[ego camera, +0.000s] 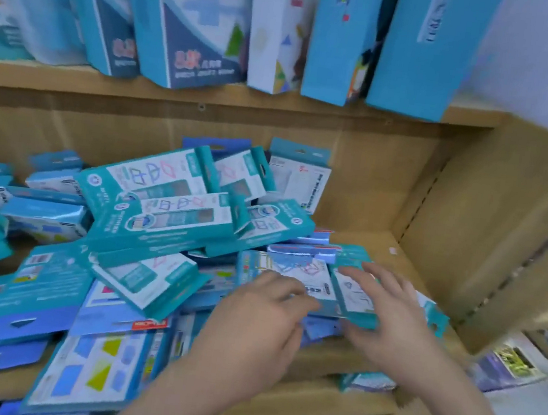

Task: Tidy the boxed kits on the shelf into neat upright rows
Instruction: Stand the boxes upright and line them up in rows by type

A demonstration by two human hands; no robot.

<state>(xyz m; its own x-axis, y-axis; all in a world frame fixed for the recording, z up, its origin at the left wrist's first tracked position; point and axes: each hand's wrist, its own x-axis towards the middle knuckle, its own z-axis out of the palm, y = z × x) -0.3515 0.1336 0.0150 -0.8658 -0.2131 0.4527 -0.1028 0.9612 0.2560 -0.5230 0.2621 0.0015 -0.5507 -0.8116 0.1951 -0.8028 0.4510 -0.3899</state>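
Several teal and blue boxed kits (pixel 162 207) lie in a jumbled heap on the wooden shelf (pixel 365 239), most of them flat or tilted. My left hand (pixel 262 323) reaches over the front of the heap, its fingers spread on a flat white-and-teal kit (pixel 295 272). My right hand (pixel 387 314) lies with straight fingers on a teal kit (pixel 354 303) at the right end of the pile. Neither hand has its fingers curled round a box. One kit (pixel 299 176) stands upright at the back.
The shelf above (pixel 210 96) carries a row of tall blue and white boxes (pixel 192 21) standing upright. A wooden side wall (pixel 492 217) closes the shelf on the right, with bare board next to it. More packs (pixel 508 367) show lower right.
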